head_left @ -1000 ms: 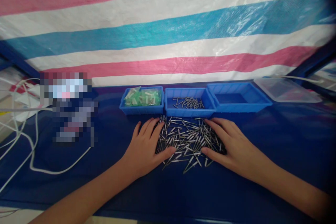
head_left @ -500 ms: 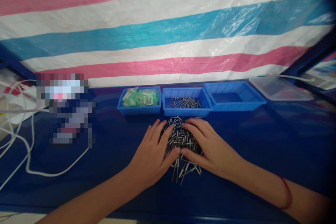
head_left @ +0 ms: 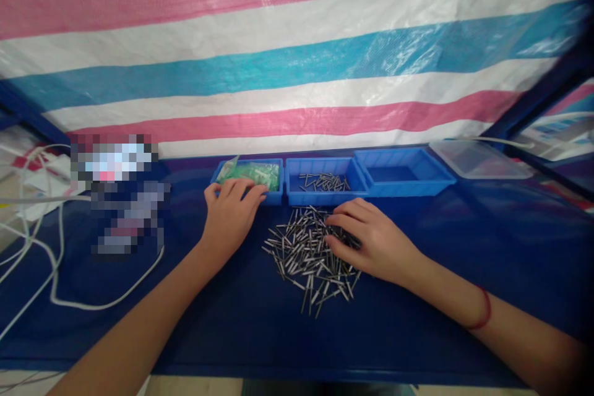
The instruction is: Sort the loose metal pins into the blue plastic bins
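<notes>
A loose heap of silvery blind rivets (head_left: 306, 253) lies spread on the dark blue table (head_left: 223, 334). My right hand (head_left: 369, 238) rests over the heap's right edge, fingers apart and curved, covering some of the rivets. At the front of the left blue bin (head_left: 273, 197) is my left hand (head_left: 234, 210), its fingers spread and bent over the rim. Inside that bin sit green-tinted plastic bags (head_left: 260, 172), partly hidden by the fingers. More rivets lie in the middle blue bin (head_left: 297, 199), just behind the heap.
A third blue bin (head_left: 408, 187) stands to the right, with a clear plastic lid (head_left: 473, 161) beyond it. White cables (head_left: 93, 308) loop over the table's left side near blurred-out items (head_left: 120, 198). A striped plastic sheet (head_left: 278, 68) hangs behind.
My left hand has left the heap and moved up and left to the bag-filled bin. My right hand stays at the heap's right side. More of the rivets now show.
</notes>
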The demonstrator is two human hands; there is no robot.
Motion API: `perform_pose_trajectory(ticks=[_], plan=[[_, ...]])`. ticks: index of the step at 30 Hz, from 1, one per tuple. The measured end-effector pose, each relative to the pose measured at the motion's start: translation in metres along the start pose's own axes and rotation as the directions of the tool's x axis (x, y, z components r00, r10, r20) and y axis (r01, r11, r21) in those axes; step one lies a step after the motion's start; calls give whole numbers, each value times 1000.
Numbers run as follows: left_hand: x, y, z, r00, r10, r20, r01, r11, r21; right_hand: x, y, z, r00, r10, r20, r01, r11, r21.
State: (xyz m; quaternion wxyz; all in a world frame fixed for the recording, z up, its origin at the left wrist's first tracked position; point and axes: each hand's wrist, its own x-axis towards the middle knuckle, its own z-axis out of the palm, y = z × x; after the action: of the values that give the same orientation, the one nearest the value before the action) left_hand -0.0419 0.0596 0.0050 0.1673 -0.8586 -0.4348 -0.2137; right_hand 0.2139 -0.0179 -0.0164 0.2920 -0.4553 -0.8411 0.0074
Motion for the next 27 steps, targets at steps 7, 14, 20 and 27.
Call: perform_pose_trajectory(ticks=[7, 14, 20, 27], plan=[[-4, 3, -2, 1000, -7, -24, 6, 999, -50, 14, 0, -20, 999, -16, 30, 12, 990, 142], [10, 15, -22, 981, 1, -196, -39, 981, -192, 36, -6, -34, 943, -148, 297, 28, 927, 375], [42, 37, -36, 970, 15, -242, -88, 951, -297, 31, -17, -10, 914, -237, 329, 131, 941, 313], [32, 57, -21, 985, 30, -170, -112, 861, -496, 27, -17, -12, 972, -136, 192, 69, 945, 319]])
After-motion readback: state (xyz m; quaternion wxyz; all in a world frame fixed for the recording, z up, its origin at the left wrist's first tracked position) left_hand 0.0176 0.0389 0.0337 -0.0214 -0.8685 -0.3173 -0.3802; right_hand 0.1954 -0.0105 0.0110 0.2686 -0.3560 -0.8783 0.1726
